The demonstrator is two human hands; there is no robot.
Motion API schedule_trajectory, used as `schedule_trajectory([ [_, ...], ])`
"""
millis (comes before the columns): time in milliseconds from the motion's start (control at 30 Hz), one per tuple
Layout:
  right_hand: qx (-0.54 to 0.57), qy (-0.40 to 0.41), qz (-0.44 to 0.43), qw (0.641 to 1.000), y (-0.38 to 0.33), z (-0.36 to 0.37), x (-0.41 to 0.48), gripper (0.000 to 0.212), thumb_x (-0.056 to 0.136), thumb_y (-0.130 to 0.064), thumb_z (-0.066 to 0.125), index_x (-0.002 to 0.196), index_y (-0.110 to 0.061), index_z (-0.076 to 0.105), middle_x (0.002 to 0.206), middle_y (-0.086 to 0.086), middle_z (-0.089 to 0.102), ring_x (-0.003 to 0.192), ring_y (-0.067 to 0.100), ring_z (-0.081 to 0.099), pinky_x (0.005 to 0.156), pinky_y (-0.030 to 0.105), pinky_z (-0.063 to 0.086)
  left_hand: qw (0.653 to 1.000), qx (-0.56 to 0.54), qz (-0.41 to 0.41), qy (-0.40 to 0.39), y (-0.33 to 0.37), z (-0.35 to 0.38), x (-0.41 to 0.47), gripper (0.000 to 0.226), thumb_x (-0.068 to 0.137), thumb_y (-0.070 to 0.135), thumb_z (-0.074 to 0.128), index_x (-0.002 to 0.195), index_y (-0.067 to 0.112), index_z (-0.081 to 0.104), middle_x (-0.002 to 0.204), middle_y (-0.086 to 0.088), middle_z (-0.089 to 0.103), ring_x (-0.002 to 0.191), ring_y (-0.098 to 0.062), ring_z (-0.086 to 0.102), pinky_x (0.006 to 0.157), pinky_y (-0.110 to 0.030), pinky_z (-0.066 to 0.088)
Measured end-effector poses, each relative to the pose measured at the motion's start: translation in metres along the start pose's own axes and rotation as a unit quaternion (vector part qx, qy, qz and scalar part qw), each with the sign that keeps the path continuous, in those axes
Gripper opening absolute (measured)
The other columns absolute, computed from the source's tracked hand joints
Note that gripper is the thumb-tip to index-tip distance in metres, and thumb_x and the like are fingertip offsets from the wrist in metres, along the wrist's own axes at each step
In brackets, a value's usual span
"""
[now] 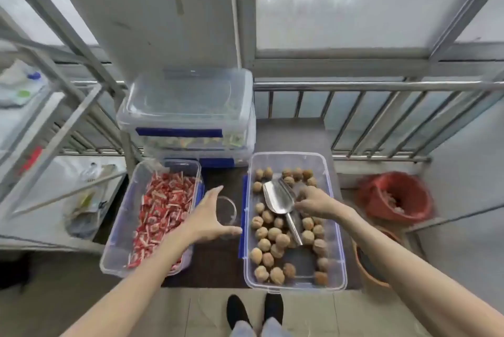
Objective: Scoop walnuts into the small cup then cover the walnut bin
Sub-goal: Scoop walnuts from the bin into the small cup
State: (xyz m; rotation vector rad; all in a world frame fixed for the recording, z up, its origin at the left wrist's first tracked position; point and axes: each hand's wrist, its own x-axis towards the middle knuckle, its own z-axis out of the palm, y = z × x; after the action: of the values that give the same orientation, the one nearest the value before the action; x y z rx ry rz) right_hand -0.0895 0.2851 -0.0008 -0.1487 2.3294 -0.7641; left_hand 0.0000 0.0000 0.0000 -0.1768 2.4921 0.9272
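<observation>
An uncovered clear plastic walnut bin (336,230) with blue side clips holds several walnuts (273,235). A metal scoop (278,197) lies in it, bowl toward the far end, handle pointing at me. My right hand (313,201) hovers over the bin beside the scoop bowl, fingers curled downward at the scoop's edge; whether they touch it is unclear. A small clear cup (227,209) stands on the dark surface between the two bins. My left hand (208,218) is spread open around the cup's left side, thumb below it.
A clear bin of red wrapped candies (161,214) sits left of the cup. Lidded clear bins (188,115) are stacked behind. A red bucket (395,197) stands at right, metal shelving (54,118) at left, a railing (381,85) behind. My feet (253,309) show below.
</observation>
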Motion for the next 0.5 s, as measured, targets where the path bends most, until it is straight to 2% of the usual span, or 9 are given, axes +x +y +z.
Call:
schedule_trajectory([
  [67, -0.014, -0.007, 0.041, 0.999, 0.012, 0.016, 0.004, 0.03, 0.086, -0.023, 0.067, 0.061, -0.015, 0.052, 0.063, -0.003, 0.051, 0.066, 0.014, 0.05, 0.054, 0.02, 0.036, 1.0, 0.014, 0.009, 0.024, -0.003, 0.005, 0.006, 0.149, 0.036, 0.08, 0.079, 0.159, 0.018, 0.02, 0.164, -0.006, 0.026, 0.151, -0.022, 0.027, 0.122, -0.037, 0.024],
  [133, 0.002, -0.016, 0.09, 0.996, 0.024, 0.031, 0.005, 0.032, 0.084, -0.037, 0.069, 0.073, -0.011, 0.055, 0.072, 0.001, 0.056, 0.07, 0.016, 0.054, 0.062, 0.028, 0.043, 0.999, 0.005, -0.008, 0.052, -0.008, 0.013, 0.008, 0.128, 0.054, 0.054, 0.091, 0.157, 0.017, 0.025, 0.161, -0.006, 0.031, 0.148, -0.024, 0.031, 0.12, -0.04, 0.028],
  [200, 0.011, -0.03, 0.127, 0.991, 0.028, 0.045, 0.005, 0.044, 0.081, -0.046, 0.071, 0.094, -0.006, 0.058, 0.088, 0.007, 0.061, 0.082, 0.022, 0.06, 0.071, 0.033, 0.05, 0.996, 0.004, -0.007, 0.083, -0.01, 0.021, 0.012, 0.11, 0.062, 0.039, 0.092, 0.153, 0.016, 0.033, 0.154, -0.006, 0.04, 0.142, -0.025, 0.039, 0.116, -0.039, 0.035],
  [267, 0.017, -0.017, 0.148, 0.989, 0.025, 0.053, 0.003, 0.056, 0.083, -0.044, 0.071, 0.115, -0.003, 0.051, 0.103, 0.009, 0.055, 0.097, 0.026, 0.06, 0.079, 0.036, 0.051, 0.993, 0.004, 0.001, 0.115, -0.012, 0.024, 0.014, 0.099, 0.063, 0.034, 0.091, 0.146, 0.015, 0.041, 0.144, -0.006, 0.048, 0.134, -0.025, 0.047, 0.109, -0.036, 0.04],
  [367, -0.001, 0.028, 0.15, 0.988, 0.021, 0.067, 0.006, 0.043, 0.088, -0.033, 0.064, 0.117, -0.005, 0.05, 0.115, 0.011, 0.057, 0.108, 0.032, 0.06, 0.09, 0.044, 0.051, 0.99, -0.005, 0.002, 0.138, -0.017, 0.029, 0.015, 0.089, 0.062, 0.028, 0.091, 0.139, 0.016, 0.047, 0.135, -0.005, 0.053, 0.124, -0.023, 0.053, 0.1, -0.03, 0.042],
  [433, -0.017, 0.047, 0.153, 0.987, 0.02, 0.074, 0.008, 0.027, 0.089, -0.023, 0.058, 0.109, -0.005, 0.054, 0.107, 0.011, 0.059, 0.102, 0.032, 0.061, 0.077, 0.037, 0.049, 0.989, -0.014, 0.006, 0.149, -0.016, 0.03, 0.014, 0.085, 0.061, 0.026, 0.091, 0.135, 0.018, 0.05, 0.13, -0.004, 0.055, 0.118, -0.022, 0.055, 0.095, -0.028, 0.042],
  [500, -0.014, 0.051, 0.145, 0.988, 0.017, 0.077, 0.008, 0.013, 0.088, -0.018, 0.056, 0.095, -0.007, 0.055, 0.095, 0.01, 0.059, 0.089, 0.03, 0.06, 0.06, 0.029, 0.04, 0.987, -0.018, 0.004, 0.157, -0.014, 0.031, 0.015, 0.083, 0.061, 0.025, 0.091, 0.133, 0.02, 0.05, 0.128, -0.004, 0.055, 0.115, -0.02, 0.055, 0.092, -0.028, 0.042],
])
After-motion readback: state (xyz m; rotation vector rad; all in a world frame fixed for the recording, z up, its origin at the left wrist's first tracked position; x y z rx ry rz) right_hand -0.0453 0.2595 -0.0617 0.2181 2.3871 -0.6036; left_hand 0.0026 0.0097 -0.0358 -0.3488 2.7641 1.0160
